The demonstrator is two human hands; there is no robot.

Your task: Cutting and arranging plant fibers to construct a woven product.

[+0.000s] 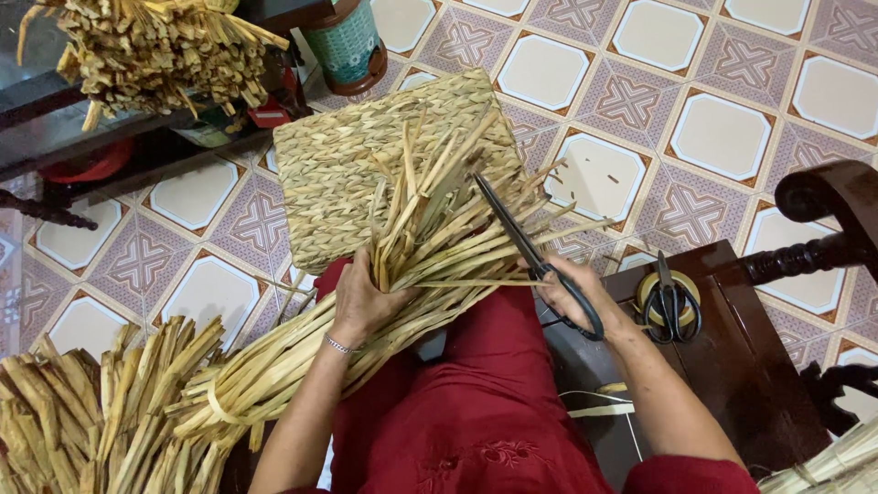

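Note:
My left hand (364,302) grips a thick bundle of dried straw-coloured reed strips (430,238) that lies across my lap in red cloth. The strip ends fan out over a woven square mat (338,155) on the tiled floor. In my right hand (572,297) are long black scissors (526,247), their blades pointing up-left into the fanned strip ends. A thin bracelet is on my left wrist.
More bundled reed strips (101,412) lie at the lower left, and another heap (155,46) sits on a dark shelf at the top left. A dark wooden stool (732,357) at my right bears a second pair of scissors (669,306) on a tape roll. A teal canister (346,41) stands beyond the mat.

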